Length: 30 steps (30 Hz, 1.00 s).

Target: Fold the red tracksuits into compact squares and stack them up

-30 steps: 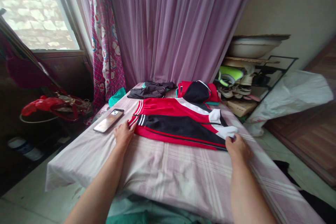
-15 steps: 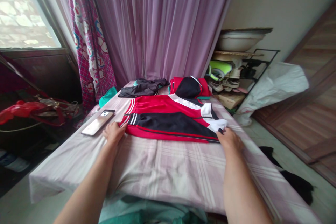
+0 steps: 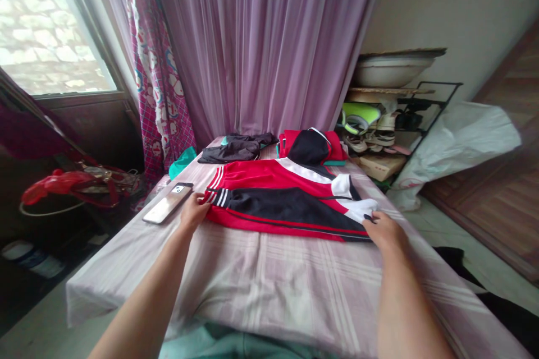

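A red, black and white zip jacket (image 3: pixel 269 205) lies sideways on the table, its striped hem at the left and its white collar at the right. At the hem's near corner my left hand (image 3: pixel 195 210) is closed, fingers gripping the cloth. My right hand (image 3: pixel 386 230) pinches the near edge by the collar and shoulder. A black sleeve stretches along the jacket's near side, and another black part (image 3: pixel 309 148) reaches back toward the folded red clothes (image 3: pixel 337 146). Just left of my left hand lies a phone (image 3: pixel 162 207), its camera side up.
Dark clothing (image 3: pixel 231 151) lies at the back left of the plaid-covered table (image 3: pixel 261 286), with a teal cloth (image 3: pixel 182 162) at its left edge. A purple curtain (image 3: pixel 261 39) hangs behind. Right of the table stand a shoe rack (image 3: pixel 438 104) and a white plastic bag (image 3: pixel 467 140).
The view has turned slightly, so everything sits a little further right and lower. Both hands keep their hold on the jacket, which lies nearly the same.
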Each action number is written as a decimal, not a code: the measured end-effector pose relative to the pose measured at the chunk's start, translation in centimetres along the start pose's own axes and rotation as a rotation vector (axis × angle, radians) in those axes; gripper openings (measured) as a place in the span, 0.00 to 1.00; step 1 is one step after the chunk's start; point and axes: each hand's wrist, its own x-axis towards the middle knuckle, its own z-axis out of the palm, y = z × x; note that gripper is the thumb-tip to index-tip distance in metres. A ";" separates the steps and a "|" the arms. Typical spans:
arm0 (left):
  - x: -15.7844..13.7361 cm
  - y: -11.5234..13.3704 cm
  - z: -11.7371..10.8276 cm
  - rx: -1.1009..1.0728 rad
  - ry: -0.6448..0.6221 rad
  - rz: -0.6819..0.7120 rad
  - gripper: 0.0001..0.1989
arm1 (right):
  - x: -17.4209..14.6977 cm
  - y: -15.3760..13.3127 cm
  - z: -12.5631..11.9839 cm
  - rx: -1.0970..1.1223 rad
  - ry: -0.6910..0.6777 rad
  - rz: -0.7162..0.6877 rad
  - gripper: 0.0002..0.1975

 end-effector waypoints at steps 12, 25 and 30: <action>-0.9 -2.7 -3.0 -0.036 0.028 0.016 0.16 | -1.3 1.8 0.1 0.146 -0.166 0.040 0.21; -6.4 1.6 4.0 0.562 -0.074 0.809 0.22 | -5.2 -4.5 0.6 0.033 0.271 -0.483 0.28; -6.1 0.0 5.4 0.586 -0.048 0.775 0.24 | -8.5 -9.2 4.6 -0.019 0.073 -0.789 0.28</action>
